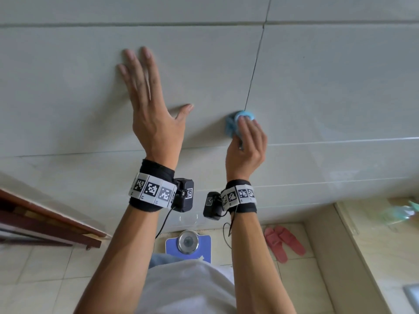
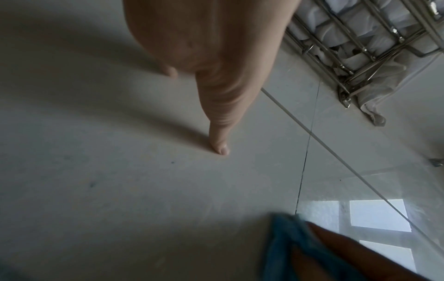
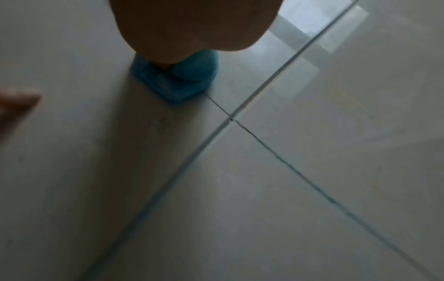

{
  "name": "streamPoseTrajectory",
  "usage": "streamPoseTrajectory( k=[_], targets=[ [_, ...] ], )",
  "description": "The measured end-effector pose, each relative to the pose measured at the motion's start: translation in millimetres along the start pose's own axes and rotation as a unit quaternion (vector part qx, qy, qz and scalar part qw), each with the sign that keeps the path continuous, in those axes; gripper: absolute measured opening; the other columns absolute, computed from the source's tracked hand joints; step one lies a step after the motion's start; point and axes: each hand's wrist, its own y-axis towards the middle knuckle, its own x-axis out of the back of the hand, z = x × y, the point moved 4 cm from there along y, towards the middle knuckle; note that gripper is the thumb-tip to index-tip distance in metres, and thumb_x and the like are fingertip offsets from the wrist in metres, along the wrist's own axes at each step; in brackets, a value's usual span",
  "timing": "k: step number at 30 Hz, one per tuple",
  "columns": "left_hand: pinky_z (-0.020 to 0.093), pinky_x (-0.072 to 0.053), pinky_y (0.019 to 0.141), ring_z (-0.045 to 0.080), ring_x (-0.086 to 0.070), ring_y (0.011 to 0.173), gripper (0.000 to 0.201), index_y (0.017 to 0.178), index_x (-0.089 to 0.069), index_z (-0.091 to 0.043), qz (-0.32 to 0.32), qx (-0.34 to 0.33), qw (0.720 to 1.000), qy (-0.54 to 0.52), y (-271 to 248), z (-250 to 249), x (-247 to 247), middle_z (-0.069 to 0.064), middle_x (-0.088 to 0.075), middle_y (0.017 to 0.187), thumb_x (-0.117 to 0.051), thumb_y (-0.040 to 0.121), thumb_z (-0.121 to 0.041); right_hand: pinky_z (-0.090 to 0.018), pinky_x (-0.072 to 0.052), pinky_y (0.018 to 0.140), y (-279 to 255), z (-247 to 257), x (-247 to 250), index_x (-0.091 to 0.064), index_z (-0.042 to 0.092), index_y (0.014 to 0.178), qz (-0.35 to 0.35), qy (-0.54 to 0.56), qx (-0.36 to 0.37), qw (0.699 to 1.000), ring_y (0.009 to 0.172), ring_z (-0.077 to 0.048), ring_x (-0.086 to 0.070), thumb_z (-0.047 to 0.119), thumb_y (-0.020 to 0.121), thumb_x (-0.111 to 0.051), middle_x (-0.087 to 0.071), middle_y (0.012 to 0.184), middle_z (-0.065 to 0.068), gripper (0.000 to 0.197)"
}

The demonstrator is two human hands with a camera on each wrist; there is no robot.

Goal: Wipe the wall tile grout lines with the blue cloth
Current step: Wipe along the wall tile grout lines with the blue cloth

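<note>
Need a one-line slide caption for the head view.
Right hand presses the blue cloth onto the vertical grout line while the left hand braces flat on the wall tile.

Both my arms raised forward, forearms bare, marker bands with small cameras strapped at both wrists. My left hand [image 1: 149, 107] upper centre-left of head view: fingers straight and spread, thumb splayed toward right, fingertips [image 2: 222, 149] pressed flat on wall. My right hand [image 1: 246, 146] centre-right, lower than left: fingers curled, bunching blue cloth [image 1: 235, 120] under fingertips, back of hand toward me. Hands apart.
</note>
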Motion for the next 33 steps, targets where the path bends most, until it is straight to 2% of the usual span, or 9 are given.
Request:
streamPoseTrajectory(
  k=[4, 6, 10, 12, 17, 20, 26, 28, 33],
  targets=[
    [0.021, -0.027, 0.122, 0.034, -0.006, 0.161, 0.124, 0.167, -0.015, -0.016, 0.025, -0.009, 0.999, 0.026, -10, 9, -3, 0.013, -0.009, 0.175, -0.091, 0.072, -0.043, -0.047, -0.059, 0.089, 7, -8, -2, -0.08, 0.003, 0.109, -0.09, 0.017, -0.129, 0.987, 0.107, -0.029, -0.071, -0.003, 0.084, -0.082, -0.076, 0.114, -0.011, 0.026],
    [0.029, -0.032, 0.124, 0.034, -0.006, 0.161, 0.122, 0.167, -0.016, -0.015, 0.03, -0.013, 0.999, 0.025, -14, 13, -5, 0.013, -0.009, 0.175, -0.09, 0.074, -0.041, -0.047, -0.06, 0.088, -2, 1, -9, -0.08, 0.003, 0.109, -0.072, 0.024, -0.124, 0.989, 0.107, -0.031, -0.071, -0.002, 0.082, -0.084, -0.076, 0.114, -0.011, 0.028],
    [0.017, -0.016, 0.125, 0.033, -0.005, 0.161, 0.12, 0.168, -0.015, -0.016, 0.039, -0.009, 0.999, 0.029, -23, 17, -12, 0.012, -0.008, 0.175, -0.089, 0.076, -0.04, -0.047, -0.059, 0.092, -25, 14, -14, -0.081, 0.005, 0.109, 0.025, 0.035, -0.05, 0.998, 0.11, -0.031, -0.069, -0.003, 0.087, -0.08, -0.077, 0.113, -0.007, 0.023],
    [0.02, -0.02, 0.124, 0.032, -0.005, 0.162, 0.121, 0.168, -0.014, -0.017, 0.042, -0.009, 0.998, 0.042, -30, 19, -15, 0.011, -0.007, 0.175, -0.09, 0.075, -0.037, -0.047, -0.059, 0.094, -20, 7, -7, -0.081, 0.007, 0.108, 0.028, 0.022, -0.033, 0.999, 0.11, -0.03, -0.07, -0.003, 0.089, -0.078, -0.077, 0.113, -0.006, 0.022],
    [0.033, -0.04, 0.12, 0.029, -0.006, 0.162, 0.121, 0.168, -0.015, -0.019, 0.052, -0.024, 0.996, 0.073, -41, 29, -16, 0.008, -0.008, 0.175, -0.091, 0.074, -0.028, -0.045, -0.061, 0.084, 3, -37, 11, -0.08, 0.009, 0.112, -0.122, 0.002, -0.186, 0.975, 0.105, -0.026, -0.071, 0.004, 0.084, -0.082, -0.075, 0.114, -0.009, 0.029],
    [0.032, -0.037, 0.122, 0.029, -0.007, 0.162, 0.121, 0.168, -0.016, -0.018, 0.05, -0.026, 0.996, 0.073, -43, 32, -18, 0.009, -0.009, 0.175, -0.091, 0.073, -0.028, -0.044, -0.06, 0.085, -21, -23, -3, -0.08, 0.007, 0.109, -0.101, 0.016, -0.147, 0.984, 0.102, -0.03, -0.071, 0.005, 0.084, -0.083, -0.077, 0.112, -0.011, 0.026],
    [0.022, -0.026, 0.123, 0.029, -0.006, 0.162, 0.124, 0.168, -0.014, -0.02, 0.045, -0.011, 0.997, 0.06, -44, 35, -25, 0.009, -0.007, 0.175, -0.091, 0.073, -0.033, -0.05, -0.058, 0.095, -82, -13, -13, -0.081, 0.006, 0.109, 0.1, -0.003, 0.04, 0.994, 0.112, -0.03, -0.069, -0.01, 0.088, -0.076, -0.077, 0.113, -0.008, 0.027],
    [0.019, -0.022, 0.121, 0.029, -0.006, 0.162, 0.122, 0.168, -0.015, -0.02, 0.043, -0.015, 0.997, 0.057, -46, 36, -25, 0.009, -0.008, 0.175, -0.091, 0.073, -0.033, -0.045, -0.058, 0.096, -71, -28, -4, -0.08, 0.004, 0.109, 0.066, -0.013, 0.029, 0.997, 0.112, -0.032, -0.069, -0.007, 0.088, -0.076, -0.076, 0.115, -0.011, 0.025],
    [0.022, -0.03, 0.117, 0.027, -0.008, 0.162, 0.123, 0.168, -0.016, -0.02, 0.039, -0.015, 0.997, 0.06, -53, 39, -25, 0.006, -0.008, 0.175, -0.093, 0.072, -0.025, -0.044, -0.061, 0.084, -50, -60, 10, -0.079, 0.003, 0.11, -0.147, -0.008, -0.176, 0.973, 0.102, -0.03, -0.071, 0.002, 0.085, -0.08, -0.076, 0.111, -0.012, 0.025]
  ],
)
